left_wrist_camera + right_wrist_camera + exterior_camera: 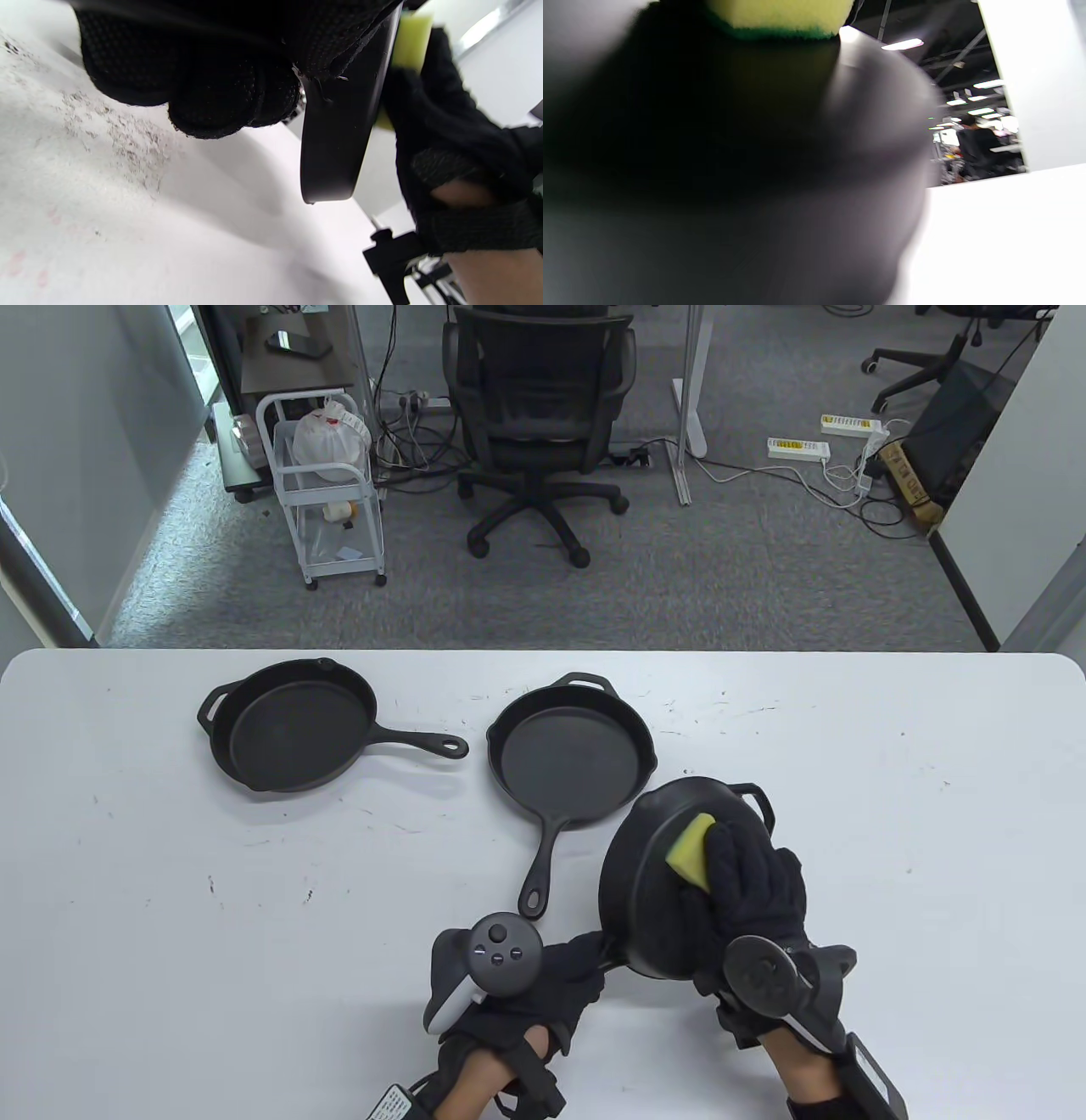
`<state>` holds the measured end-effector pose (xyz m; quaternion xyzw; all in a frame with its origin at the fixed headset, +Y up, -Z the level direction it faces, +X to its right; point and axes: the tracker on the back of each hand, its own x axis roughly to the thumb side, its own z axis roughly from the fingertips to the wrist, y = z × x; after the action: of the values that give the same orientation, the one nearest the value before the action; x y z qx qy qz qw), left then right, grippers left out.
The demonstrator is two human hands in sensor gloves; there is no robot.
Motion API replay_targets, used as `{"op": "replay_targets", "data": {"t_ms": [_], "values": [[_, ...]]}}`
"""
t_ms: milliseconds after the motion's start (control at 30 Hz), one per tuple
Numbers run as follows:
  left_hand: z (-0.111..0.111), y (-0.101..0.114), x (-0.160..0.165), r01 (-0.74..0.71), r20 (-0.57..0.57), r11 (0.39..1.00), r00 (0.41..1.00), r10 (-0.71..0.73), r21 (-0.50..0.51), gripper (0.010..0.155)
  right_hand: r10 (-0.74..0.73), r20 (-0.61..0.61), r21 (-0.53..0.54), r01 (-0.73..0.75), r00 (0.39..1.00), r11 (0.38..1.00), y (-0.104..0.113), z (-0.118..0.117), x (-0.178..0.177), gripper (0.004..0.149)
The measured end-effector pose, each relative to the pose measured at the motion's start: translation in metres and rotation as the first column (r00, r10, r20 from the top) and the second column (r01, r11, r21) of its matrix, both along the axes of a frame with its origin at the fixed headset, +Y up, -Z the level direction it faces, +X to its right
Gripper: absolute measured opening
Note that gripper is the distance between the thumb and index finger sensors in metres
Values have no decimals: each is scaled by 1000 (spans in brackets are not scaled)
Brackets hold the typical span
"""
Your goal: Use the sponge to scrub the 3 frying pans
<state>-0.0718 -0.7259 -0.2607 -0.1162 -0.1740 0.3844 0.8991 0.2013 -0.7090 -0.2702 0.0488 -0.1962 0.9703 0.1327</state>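
Left hand (543, 984) clenched round handle of third pan (670, 882), tilting it up off counter (170, 899) at 5 o'clock so I can reach its face. Right hand (747, 891) grips sponge (691, 851), pressed flat on pan. Sponge yellow, green scouring side on metal. Pan black cast iron, matte. Other two pans (288, 725) (573, 759) lie flat at 10 and 12 o'clock, untouched.

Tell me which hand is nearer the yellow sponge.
Right. The right hand presses the sponge against the tilted pan; the left hand is at that pan's handle, below and left of the sponge.
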Motion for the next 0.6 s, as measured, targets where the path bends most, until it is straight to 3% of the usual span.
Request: {"op": "replay_targets", "data": {"t_ms": [133, 300, 467, 600], "values": [[-3, 2, -14, -72, -102, 997, 992, 76, 36, 59, 60, 0, -68, -60, 998, 996, -10, -6, -1, 71], [-5, 2, -28, -133, -199, 990, 970, 141, 50, 58, 103, -145, -68, -113, 984, 991, -16, 6, -32, 71], [-3, 1, -14, -63, -95, 998, 993, 65, 18, 59, 191, -223, 114, -170, 956, 979, -4, 26, -52, 74], [3, 4, 2, 42, 13, 996, 999, -43, 74, 59, 93, -158, 105, -77, 983, 991, 8, 24, -34, 73]]}}
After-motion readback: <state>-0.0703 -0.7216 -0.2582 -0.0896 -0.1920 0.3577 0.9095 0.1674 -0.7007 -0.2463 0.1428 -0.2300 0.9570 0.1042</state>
